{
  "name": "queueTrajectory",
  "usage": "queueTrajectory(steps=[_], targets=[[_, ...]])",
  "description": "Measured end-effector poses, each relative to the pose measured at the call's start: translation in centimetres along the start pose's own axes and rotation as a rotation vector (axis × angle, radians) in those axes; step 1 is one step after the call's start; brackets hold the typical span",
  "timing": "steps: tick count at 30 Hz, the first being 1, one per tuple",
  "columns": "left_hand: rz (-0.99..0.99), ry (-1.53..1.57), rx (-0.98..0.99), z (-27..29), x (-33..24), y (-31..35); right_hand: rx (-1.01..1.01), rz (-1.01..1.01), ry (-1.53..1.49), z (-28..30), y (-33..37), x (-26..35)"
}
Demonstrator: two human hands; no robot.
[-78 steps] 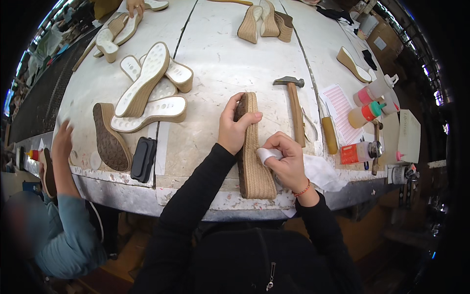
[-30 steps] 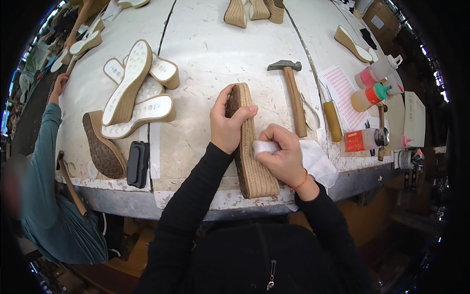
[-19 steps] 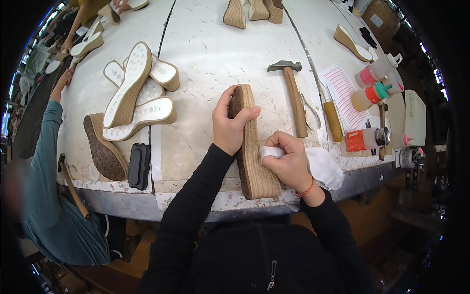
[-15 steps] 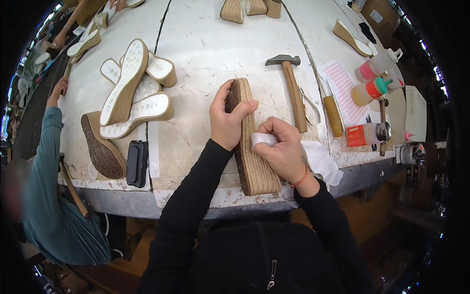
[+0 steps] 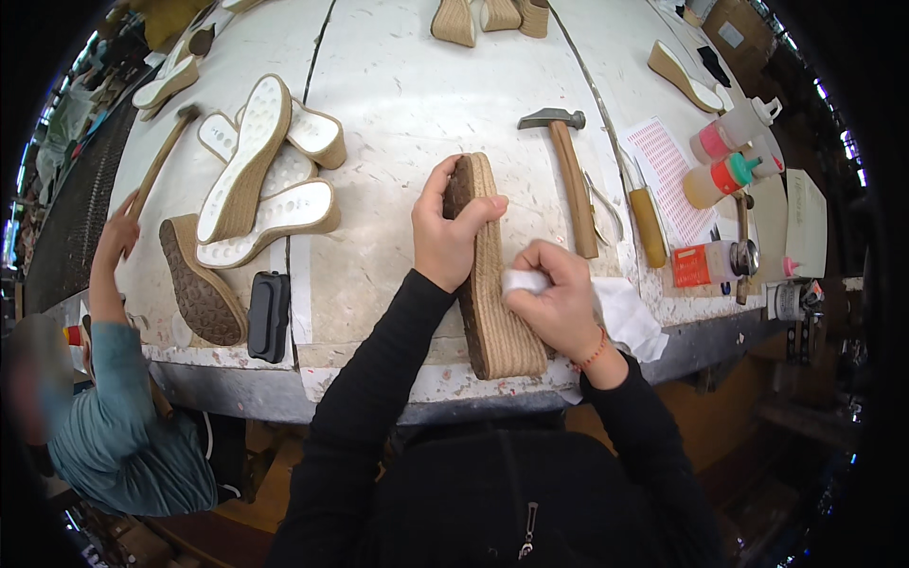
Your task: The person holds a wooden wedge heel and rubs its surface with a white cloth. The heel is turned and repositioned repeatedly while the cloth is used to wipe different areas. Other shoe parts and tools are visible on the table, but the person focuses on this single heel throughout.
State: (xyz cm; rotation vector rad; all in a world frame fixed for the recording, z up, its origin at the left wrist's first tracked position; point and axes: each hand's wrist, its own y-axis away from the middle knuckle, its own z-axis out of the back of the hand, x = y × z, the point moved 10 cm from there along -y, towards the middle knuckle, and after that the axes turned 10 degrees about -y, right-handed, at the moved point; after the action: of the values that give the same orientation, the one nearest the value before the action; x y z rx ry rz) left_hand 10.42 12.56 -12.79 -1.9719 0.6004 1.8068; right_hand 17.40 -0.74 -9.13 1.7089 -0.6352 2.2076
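A wedge shoe sole [image 5: 490, 275] with braided rope sides and a brown tread stands on its edge before me. My left hand [image 5: 453, 222] is closed round its upper end, the thumb across the rope side. In my right hand [image 5: 559, 298] a white cloth [image 5: 526, 281] is bunched between thumb and fingers, against or close to the rope side; I cannot tell if it touches. More white cloth [image 5: 632, 314] trails out behind this hand onto the table edge.
Several wedge soles [image 5: 248, 156] are piled at left, beside a black case [image 5: 268, 317]. A hammer [image 5: 568, 175], pliers [image 5: 604, 210], a yellow-handled tool [image 5: 647, 227] and squeeze bottles [image 5: 720, 178] lie or stand at right. At far left a co-worker's hand [image 5: 117, 235] holds another hammer [image 5: 156, 161].
My right hand and its cloth have shifted slightly right and down along the sole. My left hand keeps its hold. The co-worker now has a hammer raised over the table.
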Motion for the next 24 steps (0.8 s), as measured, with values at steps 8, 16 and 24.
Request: queueTrajectory(steps=[8, 16, 24], targets=[[-0.025, -0.019, 0.002, -0.2, 0.0, 0.0, 0.003, 0.115, 0.035, 0.2, 0.0, 0.8], [-0.015, 0.019, 0.014, -0.1, -0.1, -0.1, 0.040, 0.201, 0.058, 0.1, -0.5, 1.6], [-0.026, 0.014, 0.006, -0.1, 0.0, 0.0, 0.070, 0.099, 0.092, 0.1, 0.2, 0.6]])
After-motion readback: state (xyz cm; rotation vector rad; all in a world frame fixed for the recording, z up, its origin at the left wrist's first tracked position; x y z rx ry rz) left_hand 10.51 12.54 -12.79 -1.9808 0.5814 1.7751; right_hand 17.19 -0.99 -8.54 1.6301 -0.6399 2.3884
